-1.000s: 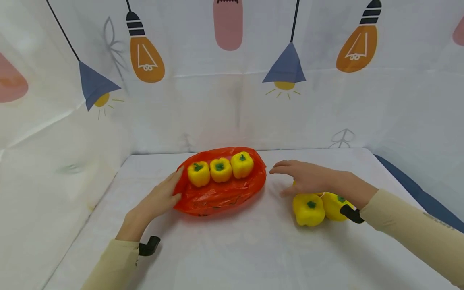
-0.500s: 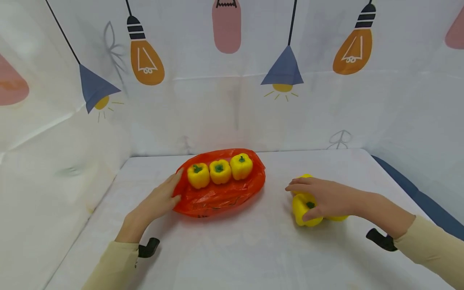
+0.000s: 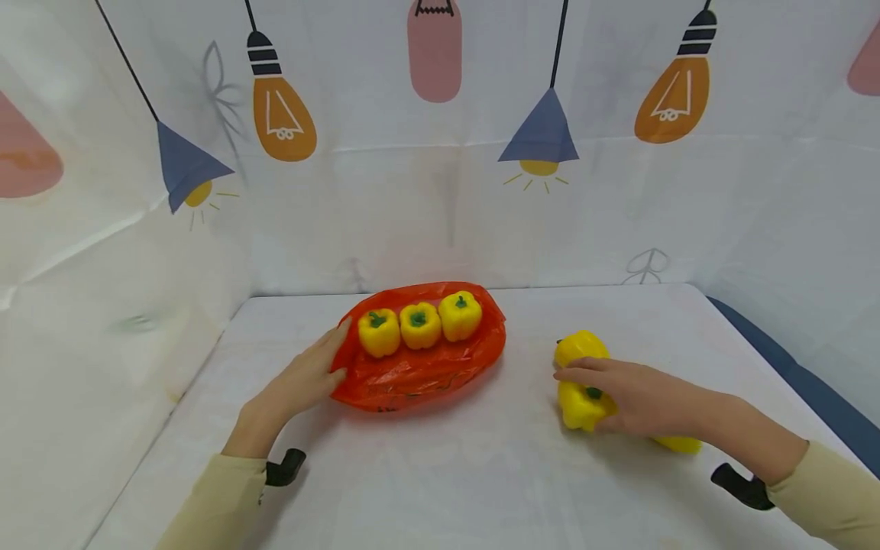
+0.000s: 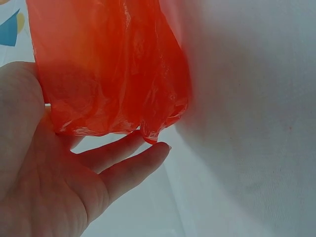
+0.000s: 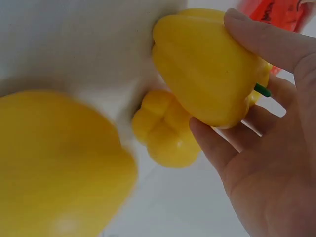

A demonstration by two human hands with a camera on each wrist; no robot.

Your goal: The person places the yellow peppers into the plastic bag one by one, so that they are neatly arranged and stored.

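A red plastic bag [image 3: 412,376] lies on the table, with three yellow bell peppers [image 3: 421,327] in a row on its upper side. My left hand [image 3: 308,376] touches the bag's left end, thumb and fingers spread; in the left wrist view its fingers [image 4: 136,170] reach straight along the bag's edge. On the right, my right hand [image 3: 642,401] grips another yellow bell pepper [image 5: 207,64] between thumb and fingers, green stem toward the palm. Behind it sits one more pepper [image 3: 580,347]. A further pepper [image 3: 679,444] shows partly under the right hand.
The white-covered table [image 3: 440,473] ends at a white sheet [image 3: 385,214] printed with lamps and bulbs. A blue cloth or surface [image 3: 797,374] shows beyond the table's right edge. Black wrist mounts [image 3: 742,486] stick out at both cuffs.
My right hand has moved right and nearer, from beside the bag onto the front pepper, and now grips it. The pepper under that hand has shifted right and nearer. My left hand stays put.
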